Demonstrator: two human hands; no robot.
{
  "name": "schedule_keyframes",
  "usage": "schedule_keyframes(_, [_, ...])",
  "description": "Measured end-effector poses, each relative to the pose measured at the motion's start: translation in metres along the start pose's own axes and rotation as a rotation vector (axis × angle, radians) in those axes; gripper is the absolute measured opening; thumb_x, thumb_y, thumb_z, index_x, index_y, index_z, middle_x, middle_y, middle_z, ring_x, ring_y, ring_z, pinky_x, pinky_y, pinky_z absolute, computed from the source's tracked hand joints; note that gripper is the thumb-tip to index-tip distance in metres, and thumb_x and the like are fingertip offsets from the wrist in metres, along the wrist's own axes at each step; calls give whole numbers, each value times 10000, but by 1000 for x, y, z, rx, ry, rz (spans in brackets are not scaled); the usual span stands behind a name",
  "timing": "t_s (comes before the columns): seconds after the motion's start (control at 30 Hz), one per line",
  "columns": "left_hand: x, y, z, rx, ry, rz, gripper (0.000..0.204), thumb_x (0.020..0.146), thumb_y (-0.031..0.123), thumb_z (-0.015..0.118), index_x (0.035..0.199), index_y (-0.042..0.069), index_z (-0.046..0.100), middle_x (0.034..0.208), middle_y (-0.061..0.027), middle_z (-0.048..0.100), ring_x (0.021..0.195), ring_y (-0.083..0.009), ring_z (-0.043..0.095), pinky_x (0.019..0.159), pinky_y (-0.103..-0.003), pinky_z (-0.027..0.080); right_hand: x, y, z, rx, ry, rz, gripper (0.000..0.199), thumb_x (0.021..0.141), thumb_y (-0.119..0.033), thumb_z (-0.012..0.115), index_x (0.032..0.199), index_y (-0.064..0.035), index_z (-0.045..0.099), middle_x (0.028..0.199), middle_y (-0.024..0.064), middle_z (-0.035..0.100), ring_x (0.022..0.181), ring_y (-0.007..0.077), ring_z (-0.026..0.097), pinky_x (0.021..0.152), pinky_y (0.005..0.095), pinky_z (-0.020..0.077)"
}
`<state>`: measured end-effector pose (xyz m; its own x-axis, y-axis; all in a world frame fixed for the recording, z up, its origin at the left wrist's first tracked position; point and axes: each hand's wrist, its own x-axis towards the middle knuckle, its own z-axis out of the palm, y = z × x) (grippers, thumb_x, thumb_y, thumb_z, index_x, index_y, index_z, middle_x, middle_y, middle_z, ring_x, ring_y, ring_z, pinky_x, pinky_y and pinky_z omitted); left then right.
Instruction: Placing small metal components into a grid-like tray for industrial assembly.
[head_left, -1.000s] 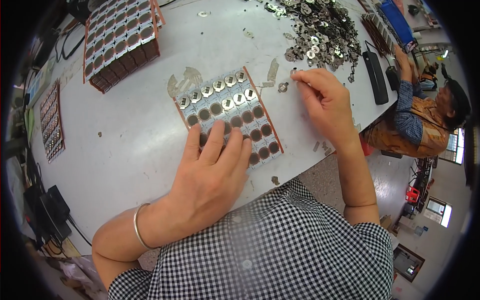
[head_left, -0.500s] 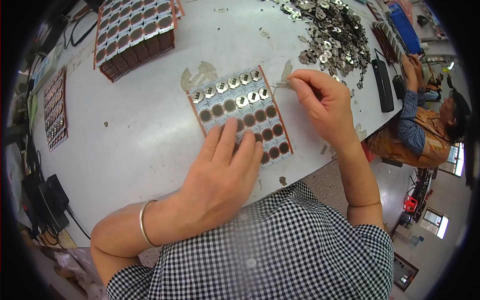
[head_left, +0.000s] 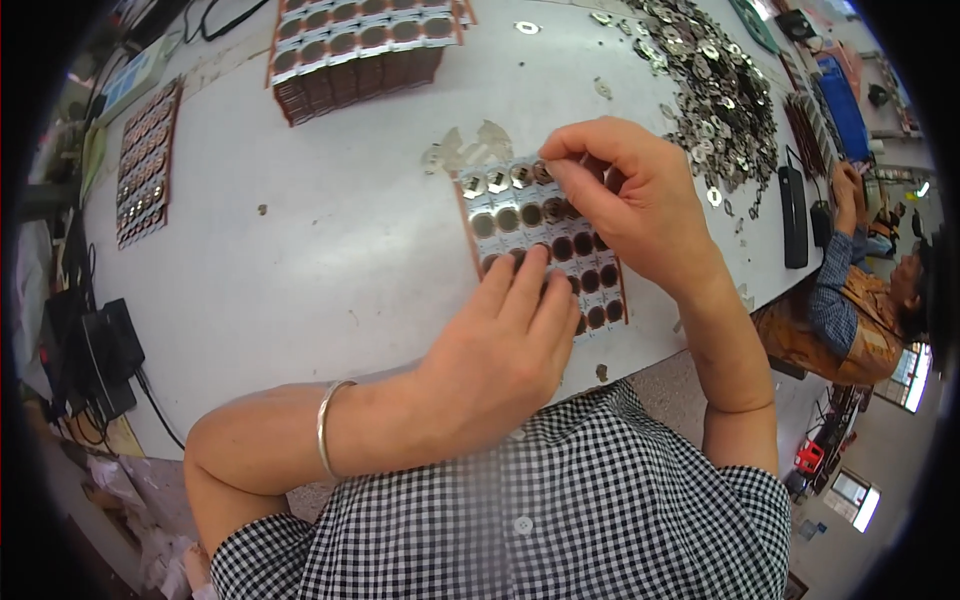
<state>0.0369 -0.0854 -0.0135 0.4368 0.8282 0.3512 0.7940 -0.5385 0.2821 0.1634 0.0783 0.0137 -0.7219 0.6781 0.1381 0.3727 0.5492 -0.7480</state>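
A circuit board panel (head_left: 545,232) lies on the table, with rows of dark round pads. Shiny round metal clips (head_left: 498,181) sit on the pads of its far row. My left hand (head_left: 510,345) rests on the panel's near part, fingers stretched out and slightly spread, holding nothing. Above the far row, my right hand (head_left: 628,195) has thumb and forefinger closed together at one of the pads. Whatever is between those fingertips, if anything, is too small to make out. That hand covers the panel's far right corner.
A tall stack of similar panels (head_left: 360,75) stands at the far left. Another panel (head_left: 150,165) lies by the left edge. Loose metal clips (head_left: 715,100) are heaped at the far right. Beyond a black bar-shaped device (head_left: 793,215) sits a co-worker (head_left: 840,300). Black adapters (head_left: 95,355) lie left.
My right hand has moved from beside the panel's right edge to over its far row. The view has shifted, so the table things appear displaced. My left hand stays on the panel.
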Motion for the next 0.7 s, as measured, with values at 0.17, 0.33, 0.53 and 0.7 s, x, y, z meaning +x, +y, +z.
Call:
schedule_keyframes(0.17, [-1,-2,-4,14,-23,-6,401,802,137,622,1123,-96,685,1183,-268,631,1190,-473,604,1025,-553,494,34,-4,36,-314,-21,-347,175,888,-98,719,1055,-48,727,912,100,703,839,277,661,741,374,541])
schedule_keyframes(0.33, [-2,-1,-2,8,-9,-15,397,802,132,615,1118,-99,682,1172,-264,629,1182,-463,602,1032,-542,491,47,-20,54,-447,-113,-335,194,871,-169,728,1025,-52,718,893,115,686,892,320,659,781,416,541])
schedule_keyframes(0.53, [-1,-4,-4,6,-9,0,394,799,132,614,1111,-100,679,1173,-255,628,1177,-449,603,1010,-532,496,62,-12,52,-429,-78,-395,180,898,-172,713,1010,-31,714,874,116,675,856,295,664,779,383,546])
schedule_keyframes(0.7, [-1,-3,-3,32,-21,16,389,805,138,615,1111,-93,680,1170,-245,629,1183,-447,605,1008,-528,499,35,-8,-13,-203,37,-196,183,982,-62,628,1133,0,712,930,94,708,797,166,660,729,286,526])
